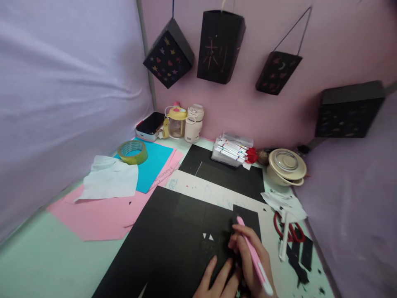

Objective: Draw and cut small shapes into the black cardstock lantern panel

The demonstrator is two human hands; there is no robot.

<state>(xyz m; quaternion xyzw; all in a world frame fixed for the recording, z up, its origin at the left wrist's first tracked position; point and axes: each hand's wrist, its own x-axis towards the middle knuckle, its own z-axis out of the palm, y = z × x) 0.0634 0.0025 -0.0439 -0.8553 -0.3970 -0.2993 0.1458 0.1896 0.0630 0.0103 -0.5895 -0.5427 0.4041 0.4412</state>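
Note:
A slim pink-and-white craft knife [252,252] is gripped between the fingers of my right hand [252,252], over the right part of a large black sheet of card [155,244]. Its working tip does not show clearly. My left hand [218,281] lies flat on the card at the bottom edge of the view, fingers apart, just left of my right hand. Two small white triangles [211,237] show in the card beyond my left fingertips. A smaller black piece [248,213] lies behind my right hand, partly covered.
Red-handled scissors [290,227], a white stick-like tool [283,240] and black scraps [307,252] lie at right. Behind are markers [231,149] and a lidded bowl [287,165]. Tape [132,152], blue paper [155,161] and pink paper [102,219] lie left. Black lanterns [220,47] hang above.

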